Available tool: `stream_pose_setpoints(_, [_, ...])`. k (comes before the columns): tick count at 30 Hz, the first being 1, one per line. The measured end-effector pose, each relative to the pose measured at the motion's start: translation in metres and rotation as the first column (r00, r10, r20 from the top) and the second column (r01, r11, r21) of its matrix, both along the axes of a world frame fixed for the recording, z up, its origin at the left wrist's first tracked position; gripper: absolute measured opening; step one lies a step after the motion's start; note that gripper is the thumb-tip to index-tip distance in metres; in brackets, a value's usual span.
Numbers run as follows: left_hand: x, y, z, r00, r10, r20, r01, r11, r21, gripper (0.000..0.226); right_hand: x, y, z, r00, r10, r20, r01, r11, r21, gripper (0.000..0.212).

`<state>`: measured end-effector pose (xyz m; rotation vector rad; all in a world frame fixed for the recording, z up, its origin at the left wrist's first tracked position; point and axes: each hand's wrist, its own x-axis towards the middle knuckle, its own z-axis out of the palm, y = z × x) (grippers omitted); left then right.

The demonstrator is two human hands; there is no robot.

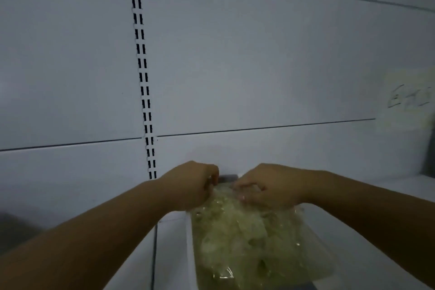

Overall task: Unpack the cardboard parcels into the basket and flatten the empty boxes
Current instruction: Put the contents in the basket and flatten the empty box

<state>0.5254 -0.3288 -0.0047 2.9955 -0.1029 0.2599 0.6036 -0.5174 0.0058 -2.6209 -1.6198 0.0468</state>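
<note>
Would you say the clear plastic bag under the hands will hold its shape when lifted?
Probably not: the clear plastic bag looks crinkled and loosely filled, so it should sag. Its glossy film may be slippery, hence both hands pinching its top edge.

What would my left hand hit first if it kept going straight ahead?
Most likely the white back panel just behind the clear plastic bag that the left hand grips; depth is hard to judge.
</note>
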Motion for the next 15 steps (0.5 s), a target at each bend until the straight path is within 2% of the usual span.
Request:
stream_pose_setpoints(3, [0.003, 0.0, -0.005, 0.999, 0.026, -0.04, -0.026, 1.0, 0.013, 0.021, 0.007, 0.006, -0.006, 0.997, 0.025, -0.071, -0.032, 0.995, -0.1, 0.041])
stream_pose_setpoints(6, [-0.002, -0.004, 0.001, 0.995, 0.011, -0.103, -0.016, 0.999, -0.046, 0.028, 0.01, 0.007, -0.01, 0.996, 0.076, -0.042, -0.083, 0.975, -0.206, 0.046])
stream_pose_setpoints(8, [-0.009, -0.008, 0.013, 0.999, 0.0, -0.032, -0.007, 0.979, -0.206, 0.033, 0.011, 0.008, -0.012, 0.995, 0.098, -0.016, -0.099, 0.965, -0.244, 0.046])
stream_pose_setpoints(10, [-0.018, -0.017, 0.026, 0.999, -0.009, 0.035, 0.025, 0.886, -0.464, 0.047, 0.011, 0.007, -0.015, 0.995, 0.1, -0.029, -0.104, 0.968, -0.227, 0.045])
stream_pose_setpoints(11, [-0.021, -0.022, 0.03, 1.0, -0.014, 0.011, 0.018, 0.871, -0.491, 0.059, 0.012, 0.006, -0.015, 0.993, 0.111, -0.028, -0.115, 0.971, -0.212, 0.045])
stream_pose_setpoints(13, [-0.022, -0.032, 0.034, 0.98, 0.002, -0.201, -0.058, 0.959, -0.277, 0.085, 0.014, 0.005, -0.018, 0.989, 0.147, -0.003, -0.146, 0.974, -0.172, 0.043])
stream_pose_setpoints(14, [-0.021, -0.037, 0.033, 0.937, 0.002, -0.348, -0.068, 0.982, -0.177, 0.087, 0.015, 0.004, -0.019, 0.985, 0.171, 0.01, -0.168, 0.976, -0.141, 0.041])
stream_pose_setpoints(15, [-0.02, -0.043, 0.032, 0.877, -0.012, -0.48, -0.065, 0.987, -0.144, 0.082, 0.015, 0.002, -0.021, 0.982, 0.189, 0.0, -0.188, 0.98, -0.072, 0.038])
